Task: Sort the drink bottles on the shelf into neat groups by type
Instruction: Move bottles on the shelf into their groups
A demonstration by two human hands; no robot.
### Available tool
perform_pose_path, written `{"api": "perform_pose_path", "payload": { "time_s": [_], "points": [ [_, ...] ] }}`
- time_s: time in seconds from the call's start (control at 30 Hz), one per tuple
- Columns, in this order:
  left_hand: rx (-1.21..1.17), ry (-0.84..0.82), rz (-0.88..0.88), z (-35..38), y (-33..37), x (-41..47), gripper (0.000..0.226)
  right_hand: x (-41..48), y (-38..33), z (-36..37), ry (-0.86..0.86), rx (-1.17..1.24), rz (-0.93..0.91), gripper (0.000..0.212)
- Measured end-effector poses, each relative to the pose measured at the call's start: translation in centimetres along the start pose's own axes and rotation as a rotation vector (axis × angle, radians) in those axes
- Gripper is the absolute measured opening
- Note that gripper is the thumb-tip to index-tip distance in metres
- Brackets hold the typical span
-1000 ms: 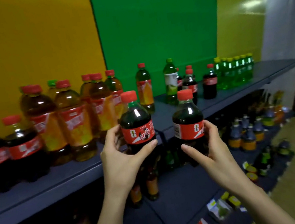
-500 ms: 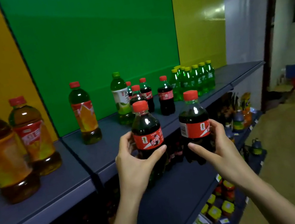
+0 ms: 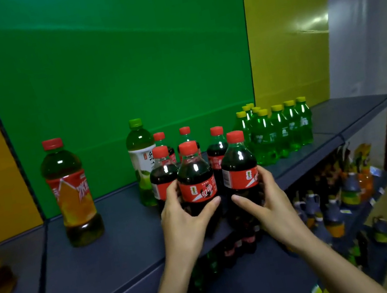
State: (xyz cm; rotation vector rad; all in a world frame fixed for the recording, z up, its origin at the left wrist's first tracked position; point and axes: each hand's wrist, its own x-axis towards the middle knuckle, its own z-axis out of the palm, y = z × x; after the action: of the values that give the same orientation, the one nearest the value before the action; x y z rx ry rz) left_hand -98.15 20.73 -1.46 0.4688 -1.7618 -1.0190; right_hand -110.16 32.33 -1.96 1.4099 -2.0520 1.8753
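A: At the near edge of the shelf (image 3: 118,252), right of centre, two cola bottles are held upright side by side. The left hand (image 3: 183,221) has its fingers and thumb curled round the left cola bottle (image 3: 197,187). The right hand (image 3: 268,204) is wrapped the same way round the right cola bottle (image 3: 240,174).

B: What changed?

A: A second ago the same pair was held out in front of the big iced-tea bottles further left. Now both are just in front of the small cola cluster (image 3: 219,152), below the green panel. The grip looks the same throughout.

B: Set down?

A: Can't tell, the bases are hidden by the hands and the shelf lip (probably about to land).

B: So for the task?

A: I'd say these two are joining their own kind, and the cola group is nearly gathered. The green tea bottle (image 3: 141,155) stands touching or just beside the cluster on its left, and looks like a stray. The iced tea bottle (image 3: 74,193) stands alone, well apart to the left. The yellow-capped green sodas (image 3: 280,131) are already bunched at far right.
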Motion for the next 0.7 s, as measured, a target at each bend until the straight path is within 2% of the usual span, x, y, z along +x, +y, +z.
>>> {"api": "perform_pose_path", "payload": {
  "time_s": [0.13,0.23,0.7],
  "points": [
    [0.095,0.039,0.002,1.7,-1.1,0.9,0.085,2.4,1.9,0.8,-0.034,0.026,-0.017,0.063],
    [0.141,0.061,-0.015,2.6,-1.5,1.4,0.089,3.7,3.2,1.1,-0.067,0.051,-0.032,0.063],
    [0.453,0.127,-0.102,6.0,-2.2,5.0,0.074,8.8,6.8,2.8,-0.125,0.052,-0.01,0.067]
  ]
}}
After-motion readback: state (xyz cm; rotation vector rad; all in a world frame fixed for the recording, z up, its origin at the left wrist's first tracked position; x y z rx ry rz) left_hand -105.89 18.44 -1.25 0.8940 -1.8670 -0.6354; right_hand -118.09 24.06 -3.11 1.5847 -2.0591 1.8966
